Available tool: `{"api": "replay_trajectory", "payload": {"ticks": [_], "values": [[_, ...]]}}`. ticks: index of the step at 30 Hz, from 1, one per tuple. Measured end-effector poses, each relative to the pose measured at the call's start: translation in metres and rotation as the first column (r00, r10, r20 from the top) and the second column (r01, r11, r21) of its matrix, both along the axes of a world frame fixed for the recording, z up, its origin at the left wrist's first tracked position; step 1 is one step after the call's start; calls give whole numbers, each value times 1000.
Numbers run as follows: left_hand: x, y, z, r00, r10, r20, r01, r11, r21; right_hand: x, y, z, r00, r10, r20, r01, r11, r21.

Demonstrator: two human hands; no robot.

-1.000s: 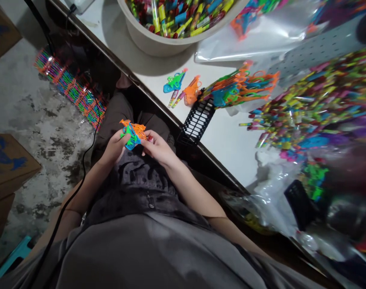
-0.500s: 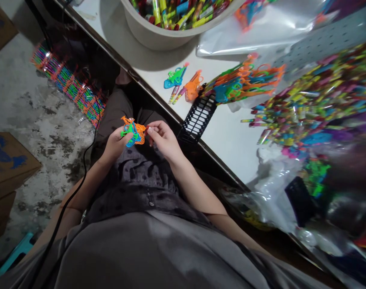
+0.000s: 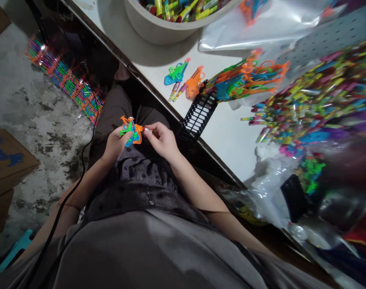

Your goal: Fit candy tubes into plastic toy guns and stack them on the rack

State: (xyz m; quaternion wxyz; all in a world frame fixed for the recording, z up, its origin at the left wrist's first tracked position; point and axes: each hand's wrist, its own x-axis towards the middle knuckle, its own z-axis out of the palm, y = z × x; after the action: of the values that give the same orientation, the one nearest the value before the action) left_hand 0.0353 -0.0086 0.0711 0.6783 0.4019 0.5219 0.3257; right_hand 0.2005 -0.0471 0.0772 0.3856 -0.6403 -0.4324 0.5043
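Firm left hold, light right pinch

Orange, green and blue plastic toys point(image 3: 132, 133) sit above the lap, gripped by the left hand point(image 3: 115, 143). At their right edge, the right hand point(image 3: 165, 142) pinches a small red bit point(image 3: 145, 129). Thin plastic probably wants gentle, straight pressure, clear of the black basket point(image 3: 199, 115) rightward.

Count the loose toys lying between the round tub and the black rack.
2: the green-and-blue toy, and the orange toy beside it, nearer the rack. Any underneath would be hidden.
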Motion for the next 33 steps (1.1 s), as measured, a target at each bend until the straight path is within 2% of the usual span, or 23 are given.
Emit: {"api": "replay_trajectory", "payload": {"ticks": [7, 13, 18, 23, 24, 26, 28, 29, 30, 31, 33], "values": [[-2, -10, -13, 996, 68, -59, -68, 998, -13, 2, -1, -1, 978, 122, 171, -123, 992, -2], [0, -8, -11, 967, 206, 148, -185, 972, -143, 2, 5, 2, 961, 219, 168, -225, 974, 17], [-5, -9, -5, 945, 250, 208, -218, 962, -168, -6, 10, 6, 937, 283, 202, -288, 958, -5], [-9, -4, -2, 941, 286, 184, -271, 957, -99, -17, 16, 5, 958, 228, 175, -230, 973, -10], [-10, 0, -1, 940, 287, 186, -275, 957, -89, -16, 21, 8, 958, 246, 146, -247, 969, -14], [-12, 9, 3, 934, 286, 214, -276, 958, -76, -10, 35, 18, 926, 361, 108, -362, 932, -8], [-14, 20, 6, 921, 284, 266, -272, 959, -82, 1, 60, 34, 883, 432, 185, -447, 893, 45], [-15, 24, 8, 912, 287, 293, -274, 958, -85, 8, 77, 42, 873, 408, 268, -445, 891, 93], [-16, 29, 10, 904, 291, 314, -279, 957, -84, 16, 96, 49, 877, 318, 360, -394, 905, 162], [-17, 33, 12, 897, 295, 329, -285, 955, -79, 24, 118, 54, 876, 196, 440, -325, 916, 237], [-18, 38, 16, 882, 308, 356, -303, 950, -73, 41, 163, 56, 829, -37, 558, -215, 900, 379]]}}
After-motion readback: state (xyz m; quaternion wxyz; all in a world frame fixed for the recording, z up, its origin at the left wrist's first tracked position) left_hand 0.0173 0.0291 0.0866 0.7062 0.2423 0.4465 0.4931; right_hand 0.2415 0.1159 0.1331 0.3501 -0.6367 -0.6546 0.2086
